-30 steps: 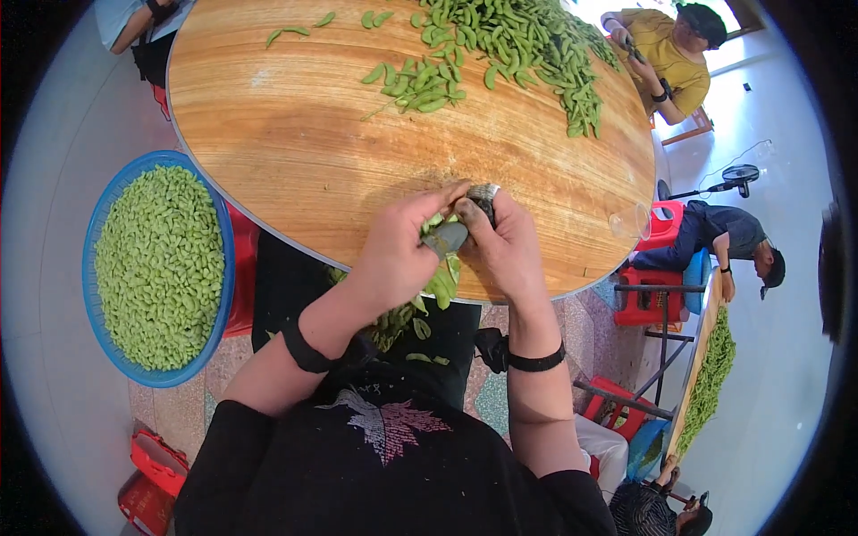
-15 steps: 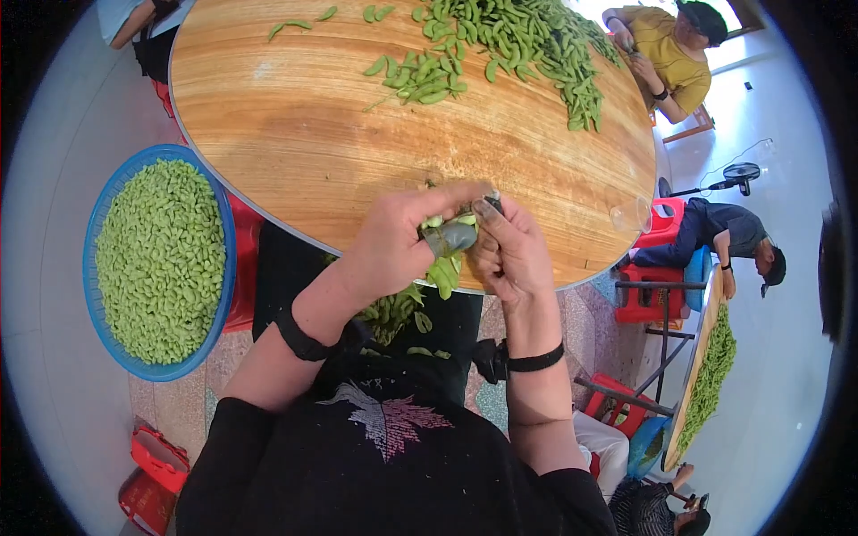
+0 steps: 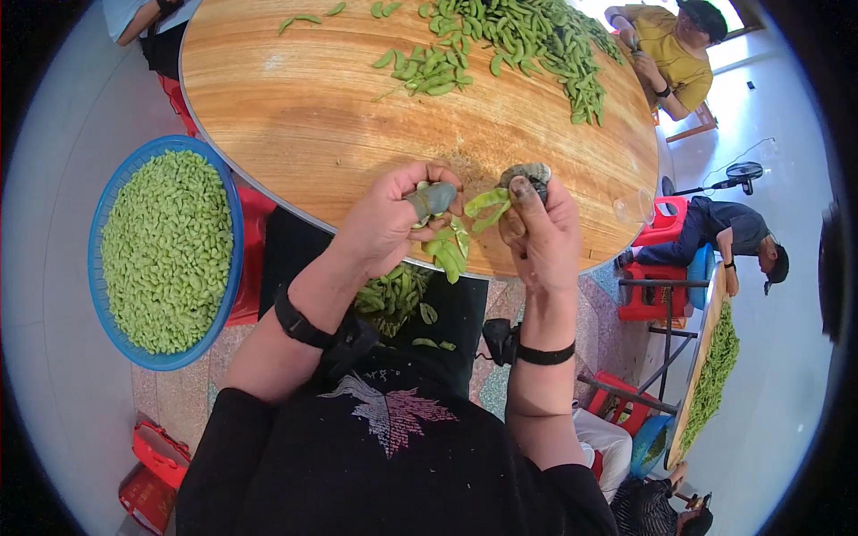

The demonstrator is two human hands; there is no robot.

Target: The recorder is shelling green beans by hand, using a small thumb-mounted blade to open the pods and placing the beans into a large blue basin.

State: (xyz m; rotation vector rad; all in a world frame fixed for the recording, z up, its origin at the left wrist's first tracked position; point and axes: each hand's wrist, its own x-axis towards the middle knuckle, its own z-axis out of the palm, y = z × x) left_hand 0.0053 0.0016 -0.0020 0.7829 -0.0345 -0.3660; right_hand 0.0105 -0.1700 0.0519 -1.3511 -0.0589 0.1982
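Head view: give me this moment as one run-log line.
left hand: holds green pods | right hand: pinches split pod | over round wooden table edge | blue basket of shelled beans at left

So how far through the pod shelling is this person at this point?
Done: the blue basket at the person's left is heaped with shelled beans. In hand: the left hand and right hand hold an opened pod between them at the table edge. Left: a big pile of whole pods lies across the far side.
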